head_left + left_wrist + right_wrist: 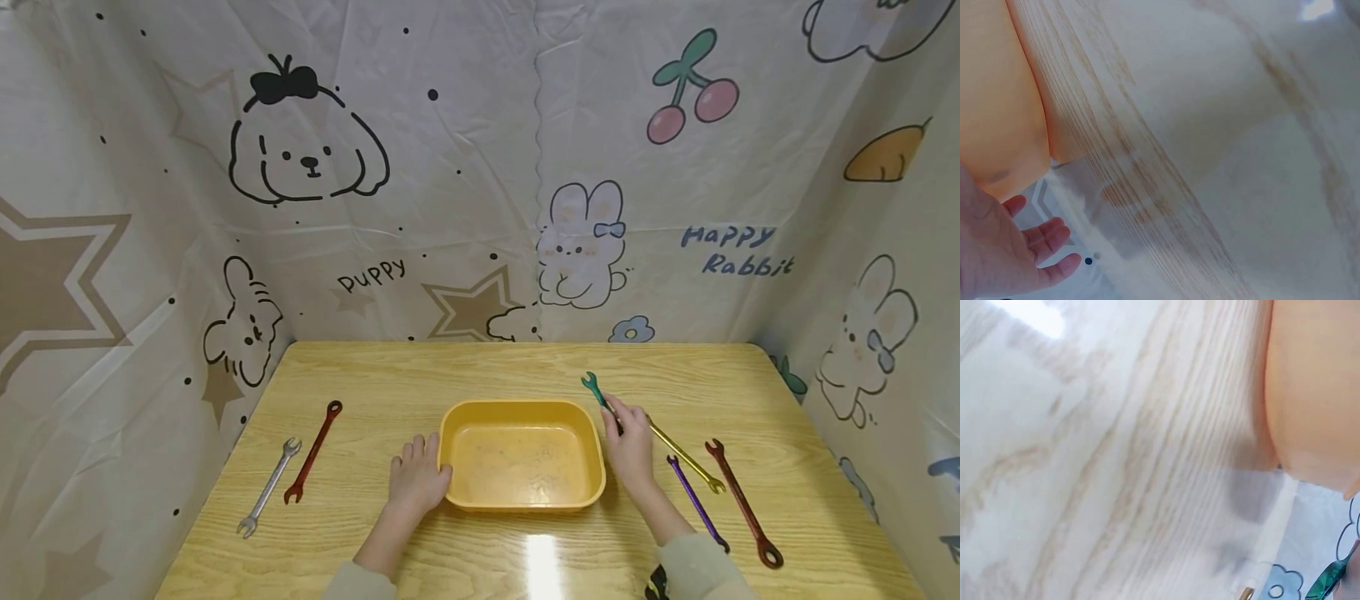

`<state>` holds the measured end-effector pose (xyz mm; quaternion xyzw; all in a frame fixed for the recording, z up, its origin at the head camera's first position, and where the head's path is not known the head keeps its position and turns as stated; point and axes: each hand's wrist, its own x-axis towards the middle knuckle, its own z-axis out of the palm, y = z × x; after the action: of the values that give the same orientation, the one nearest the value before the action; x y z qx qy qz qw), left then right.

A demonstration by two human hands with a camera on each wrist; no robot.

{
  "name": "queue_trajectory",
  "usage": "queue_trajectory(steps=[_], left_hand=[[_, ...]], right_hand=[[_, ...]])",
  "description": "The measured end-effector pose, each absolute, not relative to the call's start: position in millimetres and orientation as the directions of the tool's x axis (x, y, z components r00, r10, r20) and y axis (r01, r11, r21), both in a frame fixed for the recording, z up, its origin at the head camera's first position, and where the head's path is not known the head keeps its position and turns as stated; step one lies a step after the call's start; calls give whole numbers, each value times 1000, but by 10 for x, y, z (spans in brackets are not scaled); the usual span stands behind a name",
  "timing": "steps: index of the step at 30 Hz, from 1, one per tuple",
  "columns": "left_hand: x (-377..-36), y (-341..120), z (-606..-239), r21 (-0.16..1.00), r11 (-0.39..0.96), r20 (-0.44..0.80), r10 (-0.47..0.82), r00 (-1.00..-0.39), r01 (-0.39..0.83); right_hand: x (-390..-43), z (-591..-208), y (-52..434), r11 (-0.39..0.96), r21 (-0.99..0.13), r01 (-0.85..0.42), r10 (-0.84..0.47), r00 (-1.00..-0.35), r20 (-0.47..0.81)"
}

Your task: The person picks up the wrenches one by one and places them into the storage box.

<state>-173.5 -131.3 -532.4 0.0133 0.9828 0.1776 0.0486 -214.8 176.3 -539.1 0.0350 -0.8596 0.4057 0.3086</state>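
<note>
Six wrenches spread on the wooden table (480, 367) around a yellow tray (522, 455). Right hand (628, 447) pinching the green wrench (597, 392) just right of the tray, its head poking out past the fingers. Left hand (417, 481) flat, fingers straight, touching the tray's left wall. Likely stiff, fairly heavy metal with a slick painted finish; best gripped mid-shaft. On the backdrop: "Puppy" and "Happy Rabbit".
</note>
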Motion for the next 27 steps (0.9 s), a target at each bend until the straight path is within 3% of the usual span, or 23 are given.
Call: queue_trajectory(steps=[17,27], left_hand=[[-1741,-1317,-5341,329,944,-83,48,-995,18],[-1745,-1312,-5337,339,941,-86,50,-995,18]], right_hand=[[-2136,-5241,1543,612,-701,-365,142,-822,552],[-2114,-5195,1397,601,-667,-441,82,-796,600]])
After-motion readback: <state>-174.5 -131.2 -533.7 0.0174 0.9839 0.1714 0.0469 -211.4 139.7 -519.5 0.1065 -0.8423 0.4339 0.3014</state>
